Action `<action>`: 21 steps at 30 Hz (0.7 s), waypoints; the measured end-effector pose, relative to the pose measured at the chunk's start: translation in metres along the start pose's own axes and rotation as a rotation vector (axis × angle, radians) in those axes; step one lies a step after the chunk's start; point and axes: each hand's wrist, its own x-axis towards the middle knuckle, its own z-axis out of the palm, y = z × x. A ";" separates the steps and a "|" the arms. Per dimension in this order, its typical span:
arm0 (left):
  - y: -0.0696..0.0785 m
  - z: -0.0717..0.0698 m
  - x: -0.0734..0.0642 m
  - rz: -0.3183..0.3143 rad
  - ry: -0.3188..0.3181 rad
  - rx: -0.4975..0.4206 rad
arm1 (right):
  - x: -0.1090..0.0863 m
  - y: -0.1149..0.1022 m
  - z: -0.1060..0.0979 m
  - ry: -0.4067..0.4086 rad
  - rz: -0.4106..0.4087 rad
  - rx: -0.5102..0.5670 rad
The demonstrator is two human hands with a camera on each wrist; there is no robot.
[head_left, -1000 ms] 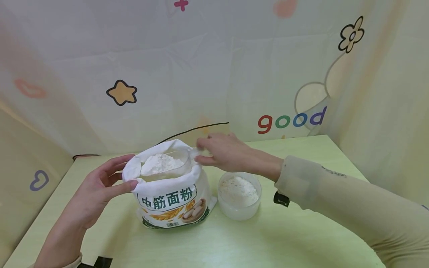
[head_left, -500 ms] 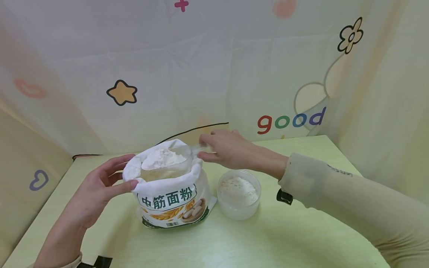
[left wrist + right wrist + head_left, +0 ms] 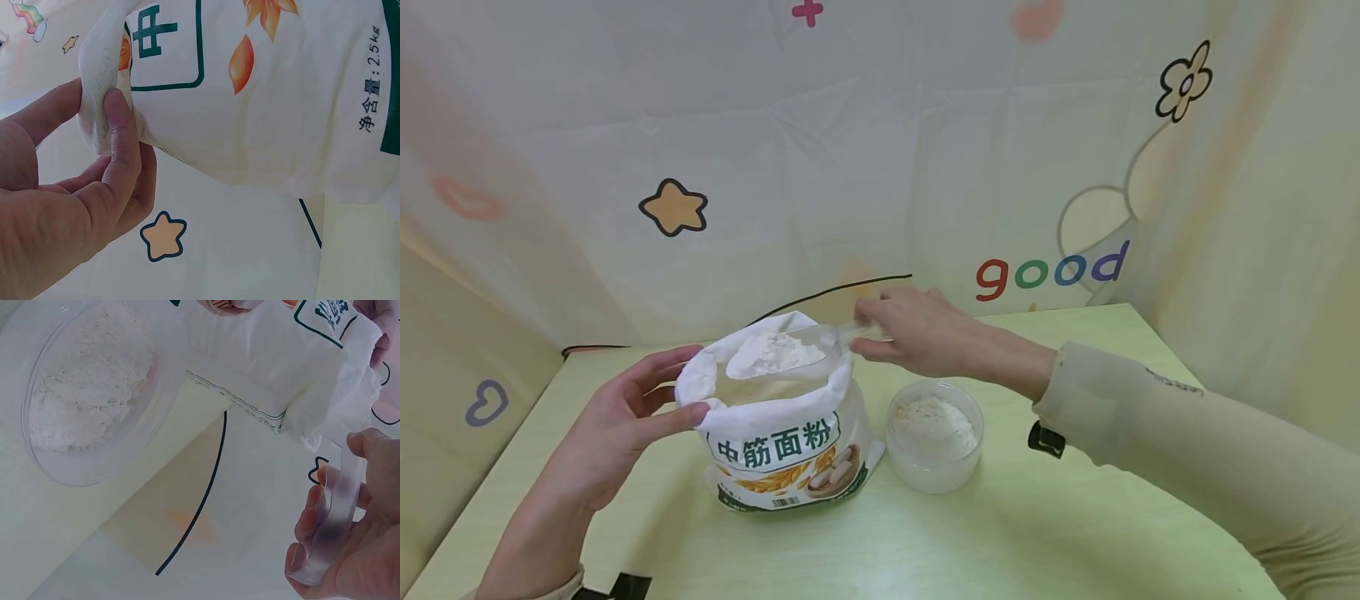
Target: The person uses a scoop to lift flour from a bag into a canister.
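Observation:
A white flour bag (image 3: 775,429) stands on the table with its rim folded outward. My left hand (image 3: 613,417) holds the left side of that rim; in the left wrist view, thumb and fingers pinch the folded cloth (image 3: 100,87). My right hand (image 3: 917,333) grips the handle of a clear plastic scoop (image 3: 334,525). The scoop's bowl, heaped with white flour (image 3: 775,354), is at the bag's mouth, near the right side of the rim. Below the right forearm is a clear round bowl (image 3: 934,477) with flour in it, just right of the bag.
The pale green table (image 3: 1075,533) reaches back to a printed curtain (image 3: 850,183), which also hangs at both sides. The bag's lower right corner lies close to the round bowl.
The right hand has moved slightly right and up, drawing the flour-filled scoop toward the right rim of the bag. The left hand and the bag stay in place.

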 end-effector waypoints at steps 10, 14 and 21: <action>0.000 0.000 0.000 -0.005 0.003 0.005 | -0.003 0.002 -0.003 0.012 -0.001 -0.022; -0.001 0.000 0.000 0.001 0.004 0.003 | -0.005 0.004 -0.004 0.020 -0.002 -0.025; -0.002 0.001 0.000 0.016 0.003 -0.013 | -0.009 0.006 -0.005 0.033 0.003 -0.034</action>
